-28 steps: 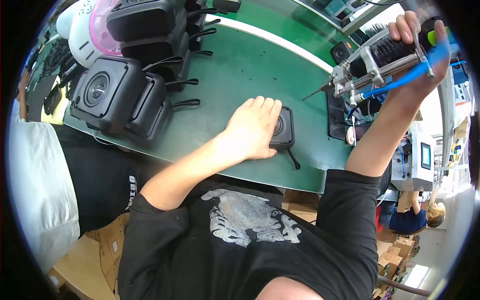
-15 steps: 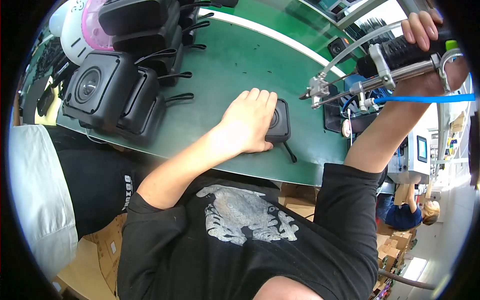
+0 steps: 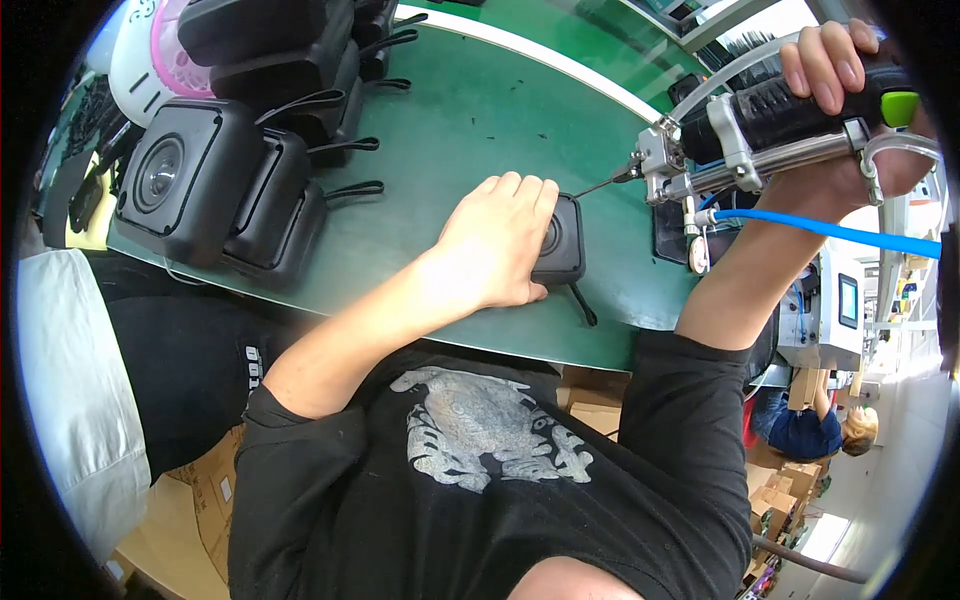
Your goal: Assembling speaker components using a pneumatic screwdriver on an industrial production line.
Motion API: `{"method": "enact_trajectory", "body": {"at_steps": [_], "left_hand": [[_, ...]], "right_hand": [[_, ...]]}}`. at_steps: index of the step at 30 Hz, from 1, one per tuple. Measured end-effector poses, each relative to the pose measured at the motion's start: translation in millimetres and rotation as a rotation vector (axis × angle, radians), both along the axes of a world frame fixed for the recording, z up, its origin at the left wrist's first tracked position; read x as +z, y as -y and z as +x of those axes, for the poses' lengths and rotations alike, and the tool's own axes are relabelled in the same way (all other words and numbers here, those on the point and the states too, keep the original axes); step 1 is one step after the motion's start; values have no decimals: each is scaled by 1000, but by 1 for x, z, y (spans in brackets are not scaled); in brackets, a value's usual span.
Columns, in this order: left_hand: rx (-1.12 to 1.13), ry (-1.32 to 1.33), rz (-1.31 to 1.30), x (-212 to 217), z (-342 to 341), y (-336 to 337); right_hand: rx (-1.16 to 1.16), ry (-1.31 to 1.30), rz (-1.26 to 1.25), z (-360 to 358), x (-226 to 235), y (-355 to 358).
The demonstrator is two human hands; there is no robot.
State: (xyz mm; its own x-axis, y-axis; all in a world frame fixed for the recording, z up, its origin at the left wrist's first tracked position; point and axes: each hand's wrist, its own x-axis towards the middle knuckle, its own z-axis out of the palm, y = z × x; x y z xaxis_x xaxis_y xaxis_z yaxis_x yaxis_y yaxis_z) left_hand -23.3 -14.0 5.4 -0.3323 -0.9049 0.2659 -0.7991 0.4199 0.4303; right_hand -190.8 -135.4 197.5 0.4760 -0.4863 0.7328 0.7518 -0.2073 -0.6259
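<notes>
Hands well apart. Left hand [image 3: 500, 240]: palm down, clamped across the left part of a small black speaker [image 3: 570, 250], fingers at its far side, thumb at its near side. Speaker lies flat under that hand, round cone partly covered, strap [image 3: 584, 305] sticking out nearward. Right hand [image 3: 840, 70]: wrapped round the black grip of a power driver [image 3: 745, 125], raised right of and beyond the left hand. Thin bit [image 3: 597, 187] angles down-left to the speaker's far corner, just beside the left fingertips; contact unclear. Blue hose [image 3: 830, 230] runs right, below the right hand.

Containers: dark tray [image 3: 667, 237] under the driver, right of the left hand, contents can't be made out. Cardboard box [image 3: 595, 415] below the table edge, nearward of the left hand, inside hidden.

Edges: near edge of the green table [image 3: 440, 120] passes just nearward of the left thumb; white strip [image 3: 540, 55] marks the far side, well beyond the left fingers. Wide green stretch between left hand and strip, dark specks on it. Stacked black speakers [image 3: 185, 185] bound it left of the left hand, straps pointing toward it.
</notes>
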Motion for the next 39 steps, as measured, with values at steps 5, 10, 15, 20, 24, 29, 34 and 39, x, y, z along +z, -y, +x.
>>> {"method": "enact_trajectory", "body": {"at_steps": [5, 10, 15, 20, 24, 29, 34, 39], "left_hand": [[-5, -17, -56, -1, -1, 0], [18, 12, -60, -2, -3, -2], [23, 61, -33, 1, -6, 2], [51, 155, -78, -3, -4, 0], [38, 114, -63, -3, -4, 2], [40, 134, -54, -2, -6, 1], [50, 126, -54, -2, -6, -1], [40, 122, -44, -1, -6, 0]], "right_hand": [[43, -16, 24, 3, -8, 1], [62, -272, -1, -3, -27, 10], [-18, -341, -4, -13, -14, 15], [254, -142, -41, -27, 41, -8], [427, -45, -61, -14, 33, -27], [389, -132, -38, -13, 29, -49], [363, -206, -11, -14, 22, -56], [105, -251, -123, -44, 9, -31]]}}
